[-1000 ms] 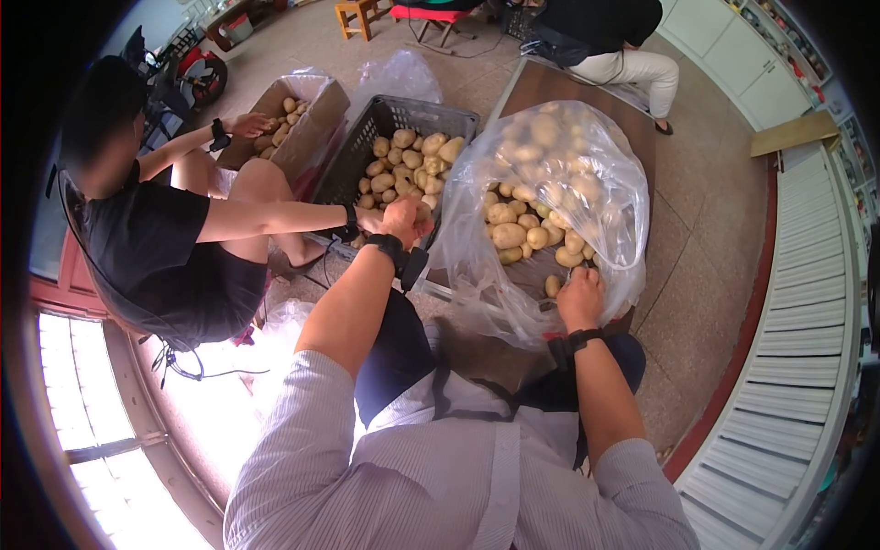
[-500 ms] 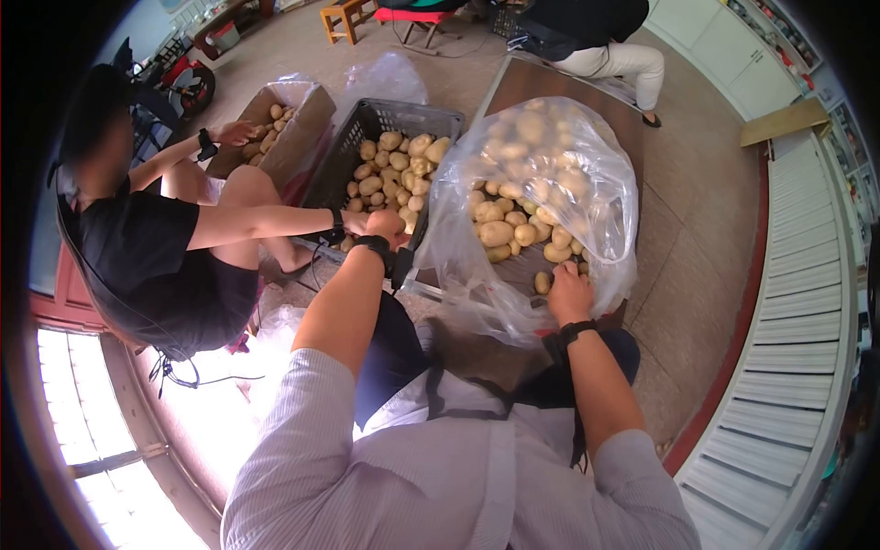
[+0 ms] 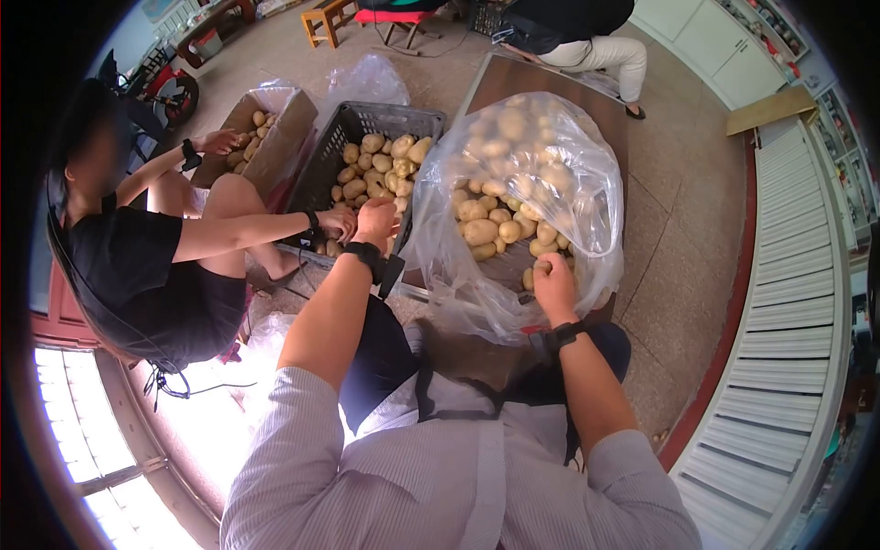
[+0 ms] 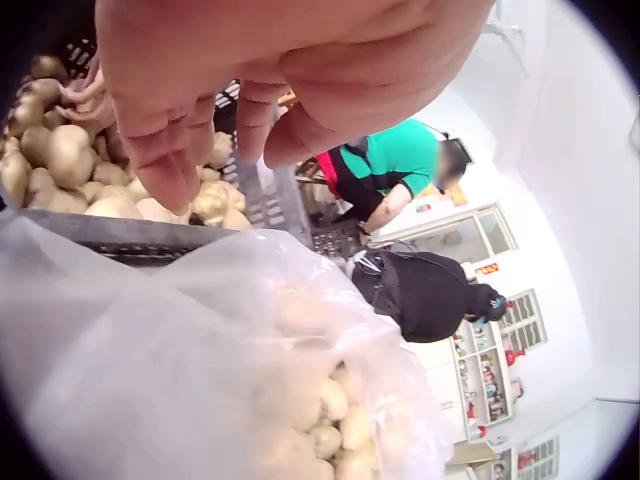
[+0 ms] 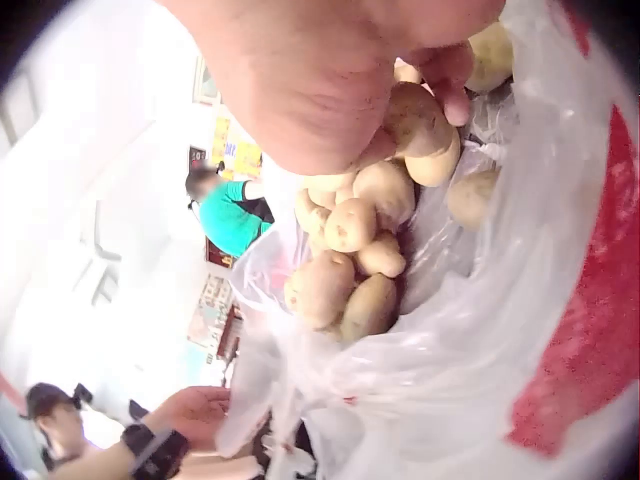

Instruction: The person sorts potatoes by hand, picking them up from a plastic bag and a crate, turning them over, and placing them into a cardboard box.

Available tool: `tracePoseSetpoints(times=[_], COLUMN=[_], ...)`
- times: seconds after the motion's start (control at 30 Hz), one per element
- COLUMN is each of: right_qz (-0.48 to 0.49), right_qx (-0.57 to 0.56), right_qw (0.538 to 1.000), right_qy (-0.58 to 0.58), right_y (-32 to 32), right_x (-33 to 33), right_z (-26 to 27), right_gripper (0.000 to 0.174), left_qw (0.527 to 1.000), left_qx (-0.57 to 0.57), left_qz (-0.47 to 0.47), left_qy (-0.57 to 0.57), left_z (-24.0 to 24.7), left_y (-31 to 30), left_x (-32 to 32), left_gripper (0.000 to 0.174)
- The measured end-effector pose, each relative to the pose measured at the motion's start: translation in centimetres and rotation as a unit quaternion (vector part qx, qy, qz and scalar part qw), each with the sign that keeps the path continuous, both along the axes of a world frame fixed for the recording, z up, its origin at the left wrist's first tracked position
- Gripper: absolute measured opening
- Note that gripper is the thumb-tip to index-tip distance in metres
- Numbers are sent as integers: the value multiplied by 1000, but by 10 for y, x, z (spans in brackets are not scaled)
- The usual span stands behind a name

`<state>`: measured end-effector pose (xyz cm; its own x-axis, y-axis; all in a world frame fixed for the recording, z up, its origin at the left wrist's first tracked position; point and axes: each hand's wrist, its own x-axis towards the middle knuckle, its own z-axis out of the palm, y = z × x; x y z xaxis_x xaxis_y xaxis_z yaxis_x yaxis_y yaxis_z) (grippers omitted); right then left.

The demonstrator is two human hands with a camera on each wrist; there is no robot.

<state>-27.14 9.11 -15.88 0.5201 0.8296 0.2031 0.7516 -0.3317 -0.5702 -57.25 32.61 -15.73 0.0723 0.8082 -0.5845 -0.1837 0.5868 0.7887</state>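
My left hand (image 3: 378,223) is over the near end of a black plastic crate (image 3: 344,117) of potatoes. In the left wrist view its fingers (image 4: 165,180) hang loosely bent, with nothing between them and the thumb. At the mouth of a clear plastic bag (image 3: 600,174) full of potatoes, my right hand (image 3: 555,289) pinches a potato (image 5: 416,122) between thumb and fingers. Another potato (image 5: 474,197) lies beside it on the plastic, and several more are heaped deeper in the bag (image 5: 325,288).
To the left, a seated person (image 3: 137,229) reaches one hand into the crate and the other to a cardboard box (image 3: 291,128) of potatoes. The bag sits on a low brown board (image 3: 513,78). Another person (image 3: 587,46) sits beyond, and a white slatted panel (image 3: 779,321) runs along the right.
The head view has shifted, moving the scene left. My right hand has closed on a potato at the bag's mouth and drawn slightly up. My left hand stays over the crate.
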Motion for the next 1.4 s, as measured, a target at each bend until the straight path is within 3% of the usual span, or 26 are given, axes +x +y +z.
tracePoseSetpoints(times=[0.07, 0.1, 0.17, 0.2, 0.27, 0.3, 0.37, 0.43, 0.47, 0.63, 0.7, 0.97, 1.03, 1.07, 1.13, 1.17, 1.2, 1.27, 1.33, 1.4], right_qz=[-44, -43, -35, -34, -14, -13, 18, 24, 29, 8, -11, 16, 50, 52, 84, 59, 34, 21, -8, -16], right_qx=[-12, -14, 15, 14, 53, 52, 62, 50, 39, -12, -52, -76, -40, -41, -53, -92, -129, -148, -201, -226], right_qw=[948, 948, 828, 827, 744, 744, 663, 652, 641, 663, 721, 778, 867, 867, 968, 983, 989, 987, 979, 974], right_qy=[315, 315, 560, 560, 666, 666, 746, 756, 766, 748, 691, 624, 494, 494, 232, 146, 58, 58, -29, -17], right_y=[4, 4, 4, 5, 7, 8, 9, 11, 12, 19, 21, 22, 21, 21, 17, 12, 6, 2, -4, -9], right_x=[8, 4, -2, -5, -14, -17, -24, -33, -39, -61, -64, -62, -54, -44, -16, -11, -8, 8, 17, 14], right_z=[-17, -8, 15, 22, 33, 36, 39, 37, 37, 48, 47, 41, 31, 17, -10, 3, 20, 25, 23, 27], right_gripper=[27, 27, 33, 33, 33, 33, 28, 27, 26, 32, 39, 44, 38, 38, 32, 30, 28, 25, 25, 26], left_qw=[993, 992, 988, 981, 977, 966, 952, 916, 916, 893, 886, 885, 905, 905, 928, 930, 943, 955, 967, 972], left_qx=[54, 60, 74, 89, 93, 104, 114, 145, 145, 130, 121, 91, 56, 56, 50, 50, 56, 63, 77, 72], left_qz=[-100, -107, -136, -167, -183, -231, -278, -374, -374, -429, -444, -452, -409, -408, -346, -342, -304, -262, -198, -171], left_qy=[39, 10, -19, -49, -51, -57, -63, 3, 3, -40, -60, -70, -103, -103, -129, -127, -125, -121, -142, -146], left_z=[42, 45, 51, 57, 62, 62, 61, 62, 60, 59, 61, 65, 63, 62, 62, 62, 63, 65, 65, 61], left_y=[-18, -24, -36, -44, -61, -67, -78, -87, -91, -102, -102, -99, -95, -93, -90, -88, -85, -78, -69, -58], left_x=[17, 21, 31, 36, 47, 53, 63, 72, 75, 82, 80, 81, 81, 80, 76, 74, 73, 68, 62, 55], left_gripper=[24, 22, 21, 21, 21, 24, 27, 35, 35, 46, 47, 45, 40, 40, 41, 41, 41, 40, 40, 39])
